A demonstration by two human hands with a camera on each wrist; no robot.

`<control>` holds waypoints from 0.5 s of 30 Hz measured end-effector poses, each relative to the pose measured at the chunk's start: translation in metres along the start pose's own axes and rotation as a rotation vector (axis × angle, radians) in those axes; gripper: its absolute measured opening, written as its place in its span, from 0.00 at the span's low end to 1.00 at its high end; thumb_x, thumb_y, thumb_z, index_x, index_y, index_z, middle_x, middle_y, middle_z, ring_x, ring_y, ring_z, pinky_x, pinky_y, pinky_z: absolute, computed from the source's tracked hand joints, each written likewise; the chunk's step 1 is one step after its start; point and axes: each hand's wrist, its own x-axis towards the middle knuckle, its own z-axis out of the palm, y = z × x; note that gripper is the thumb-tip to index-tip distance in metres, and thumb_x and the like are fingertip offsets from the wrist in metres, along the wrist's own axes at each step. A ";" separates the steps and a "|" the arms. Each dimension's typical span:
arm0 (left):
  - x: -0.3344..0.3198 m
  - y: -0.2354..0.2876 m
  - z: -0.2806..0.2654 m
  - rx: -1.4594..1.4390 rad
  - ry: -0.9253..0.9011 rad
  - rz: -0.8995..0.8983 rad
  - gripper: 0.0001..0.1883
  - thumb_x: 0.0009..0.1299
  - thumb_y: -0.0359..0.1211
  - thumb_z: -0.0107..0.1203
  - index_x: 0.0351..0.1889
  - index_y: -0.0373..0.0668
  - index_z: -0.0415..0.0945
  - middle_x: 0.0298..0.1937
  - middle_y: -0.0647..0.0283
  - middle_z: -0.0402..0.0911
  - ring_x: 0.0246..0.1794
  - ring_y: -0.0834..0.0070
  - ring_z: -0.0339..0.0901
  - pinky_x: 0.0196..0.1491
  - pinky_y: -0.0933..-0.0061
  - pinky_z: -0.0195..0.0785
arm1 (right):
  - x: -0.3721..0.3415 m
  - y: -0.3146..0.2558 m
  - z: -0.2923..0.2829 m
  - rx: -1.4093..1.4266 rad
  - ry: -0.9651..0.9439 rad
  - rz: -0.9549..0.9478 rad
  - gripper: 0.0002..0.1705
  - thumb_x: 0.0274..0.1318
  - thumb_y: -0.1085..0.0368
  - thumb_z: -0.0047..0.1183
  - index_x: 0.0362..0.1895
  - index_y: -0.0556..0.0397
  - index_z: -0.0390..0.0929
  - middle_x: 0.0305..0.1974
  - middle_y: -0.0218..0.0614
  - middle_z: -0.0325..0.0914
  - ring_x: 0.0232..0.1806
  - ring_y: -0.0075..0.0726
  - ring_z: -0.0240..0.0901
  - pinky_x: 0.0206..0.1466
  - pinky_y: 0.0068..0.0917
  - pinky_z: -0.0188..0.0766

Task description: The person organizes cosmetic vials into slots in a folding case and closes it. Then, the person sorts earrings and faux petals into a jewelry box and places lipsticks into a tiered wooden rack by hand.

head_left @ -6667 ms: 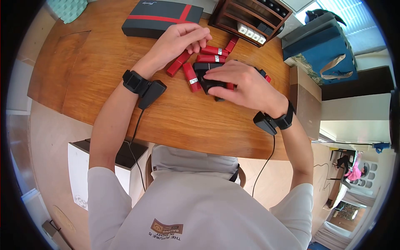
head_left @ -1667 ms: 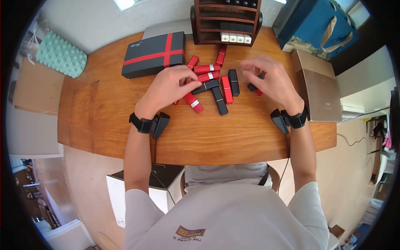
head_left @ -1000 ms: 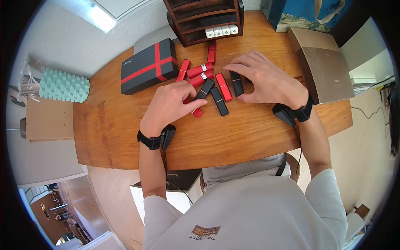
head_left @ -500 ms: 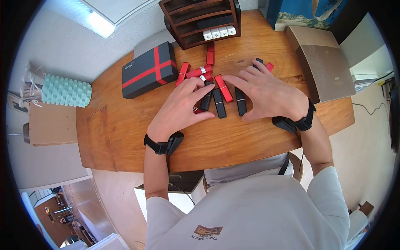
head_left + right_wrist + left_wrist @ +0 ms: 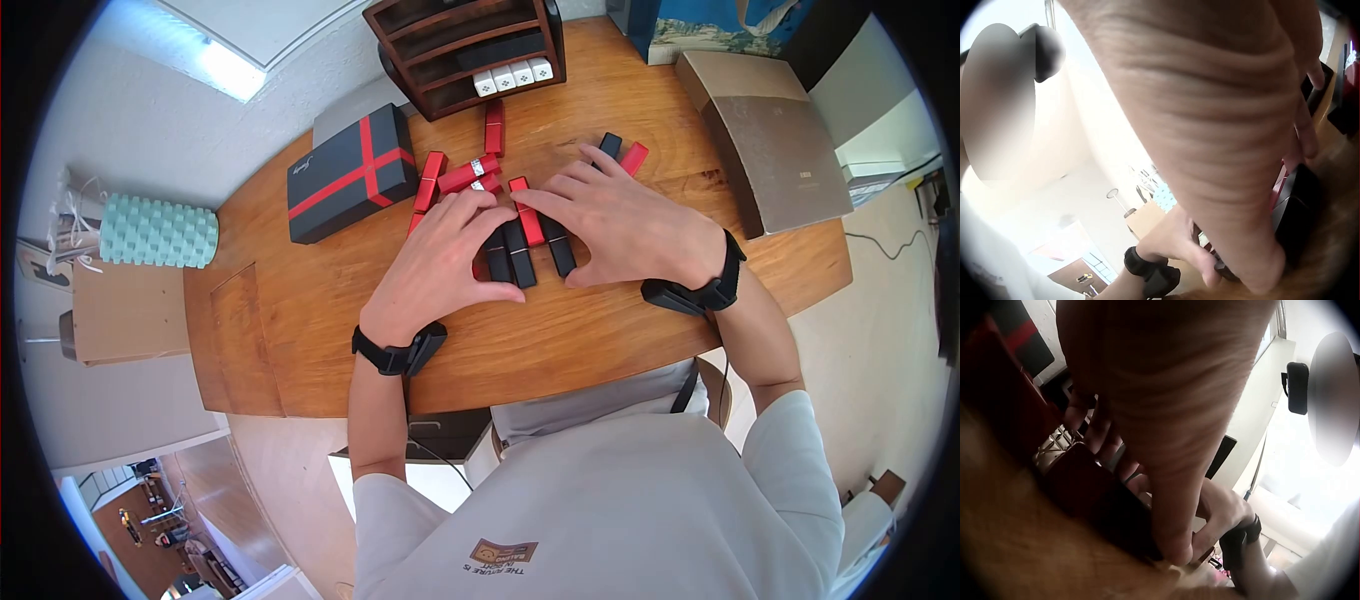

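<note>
Black and red lipsticks lie side by side on the wooden table between my two hands in the head view. My left hand is curved along the left side, its fingertips and thumb beside a black lipstick. Another black lipstick lies against it, then a red lipstick set a little farther back. On the other side my right hand arches beside a third black lipstick, thumb near its front end, index fingertip by the red one. In the right wrist view, that hand's thumb stands close to a black lipstick.
Red lipsticks with silver bands lie behind my left hand; another red lipstick stands by the wooden shelf. A black and a red lipstick lie past my right fingers. A black gift box and brown carton flank them.
My hands have drawn in around the lipsticks from both sides. The right-hand black lipstick has shifted left against the red one, and the left-hand black lipstick has straightened beside its neighbour.
</note>
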 end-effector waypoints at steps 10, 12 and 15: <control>0.000 0.006 0.003 -0.023 -0.026 -0.078 0.41 0.54 0.50 0.79 0.60 0.40 0.75 0.63 0.53 0.73 0.65 0.52 0.72 0.66 0.56 0.69 | 0.000 -0.001 0.000 -0.025 -0.001 0.026 0.56 0.41 0.54 0.77 0.76 0.49 0.65 0.60 0.44 0.76 0.67 0.51 0.69 0.83 0.55 0.48; 0.001 0.006 0.003 -0.025 -0.017 -0.086 0.41 0.54 0.50 0.78 0.61 0.40 0.75 0.64 0.52 0.74 0.65 0.52 0.72 0.66 0.56 0.69 | 0.001 0.000 -0.003 -0.019 0.012 0.004 0.52 0.44 0.55 0.75 0.74 0.51 0.68 0.60 0.45 0.78 0.66 0.50 0.70 0.83 0.54 0.49; -0.001 0.002 0.005 -0.019 0.019 -0.053 0.41 0.55 0.50 0.78 0.62 0.39 0.75 0.64 0.52 0.74 0.65 0.52 0.74 0.66 0.56 0.69 | 0.001 0.009 -0.007 0.067 0.090 -0.065 0.44 0.48 0.51 0.72 0.67 0.58 0.76 0.52 0.48 0.83 0.59 0.52 0.76 0.76 0.48 0.58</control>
